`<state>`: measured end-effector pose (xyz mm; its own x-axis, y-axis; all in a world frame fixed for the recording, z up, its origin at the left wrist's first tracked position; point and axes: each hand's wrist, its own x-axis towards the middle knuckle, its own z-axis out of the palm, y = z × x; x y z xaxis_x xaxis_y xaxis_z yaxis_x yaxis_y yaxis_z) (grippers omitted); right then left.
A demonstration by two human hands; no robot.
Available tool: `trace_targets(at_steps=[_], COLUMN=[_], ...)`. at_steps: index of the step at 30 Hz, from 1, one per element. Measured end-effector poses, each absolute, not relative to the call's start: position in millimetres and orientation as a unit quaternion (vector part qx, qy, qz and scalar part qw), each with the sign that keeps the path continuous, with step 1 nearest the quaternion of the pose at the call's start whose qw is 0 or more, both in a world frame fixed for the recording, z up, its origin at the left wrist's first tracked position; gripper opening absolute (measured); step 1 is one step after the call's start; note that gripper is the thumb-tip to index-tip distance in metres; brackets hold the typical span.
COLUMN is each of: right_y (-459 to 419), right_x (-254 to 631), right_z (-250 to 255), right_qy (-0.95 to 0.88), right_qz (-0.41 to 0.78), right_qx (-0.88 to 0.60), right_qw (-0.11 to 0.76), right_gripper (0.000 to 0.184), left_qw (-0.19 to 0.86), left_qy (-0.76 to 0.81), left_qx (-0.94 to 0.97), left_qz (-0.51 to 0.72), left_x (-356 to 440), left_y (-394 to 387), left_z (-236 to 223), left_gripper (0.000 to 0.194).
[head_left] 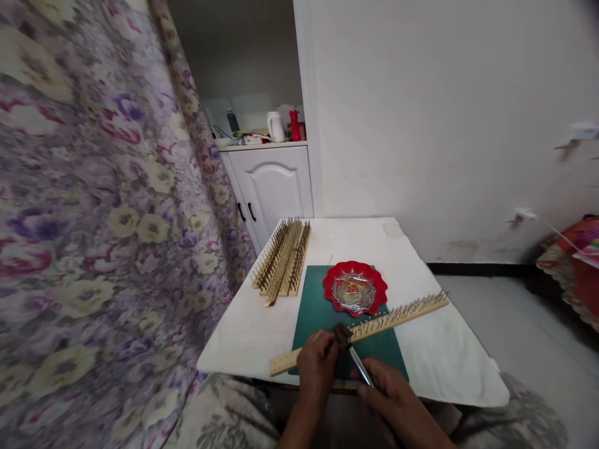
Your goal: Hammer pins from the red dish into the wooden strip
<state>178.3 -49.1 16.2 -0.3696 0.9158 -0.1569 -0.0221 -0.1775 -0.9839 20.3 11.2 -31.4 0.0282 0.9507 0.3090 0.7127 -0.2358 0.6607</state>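
Note:
A long wooden strip [397, 317] studded with upright nails lies slantwise across a green cutting mat [314, 312] on a small white table [421, 355]. My left hand [317, 368] is closed by the strip's bare near part, its fingertips pinched at the hammer's head. My right hand [395, 399] is wrapped round the metal handle of a small hammer [352, 349], whose dark head rests at the strip. A red scalloped plate [354, 288] heaped with thin nails sits on the mat just behind the strip.
Several finished nail-studded wooden strips [283, 257] lie stacked at the table's far left. A flowered curtain [103, 218] hangs close on the left. A white cabinet [271, 184] with a kettle and bottles stands behind. White wall beyond, floor to the right.

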Motion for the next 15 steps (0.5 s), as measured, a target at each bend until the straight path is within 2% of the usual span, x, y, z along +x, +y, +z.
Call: trace_targets(at_steps=[5, 11, 15], right_y=[-55.9, -67.8, -71.2], right_x=[191.0, 213.9, 219.6], right_z=[9.3, -25.1, -44.1], right_qy=[-0.507, -0.499, -0.486], right_qz=[0.651, 0.67, 0.666], right_qx=[-0.434, -0.434, -0.431], right_qw=[0.361, 0.338, 0.366], right_gripper=[0.028, 0.038, 0.04], left_qw=[0.188, 0.197, 0.214], left_qy=[0.585, 0.576, 0.563], left_qx=[0.694, 0.696, 0.702], left_qz=[0.376, 0.382, 0.38], left_x=[20.5, 15.7, 8.3], left_y=[9.3, 8.9, 7.7], left_z=[-27.4, -27.2, -23.4], left_gripper=[0.015, 0.015, 0.016])
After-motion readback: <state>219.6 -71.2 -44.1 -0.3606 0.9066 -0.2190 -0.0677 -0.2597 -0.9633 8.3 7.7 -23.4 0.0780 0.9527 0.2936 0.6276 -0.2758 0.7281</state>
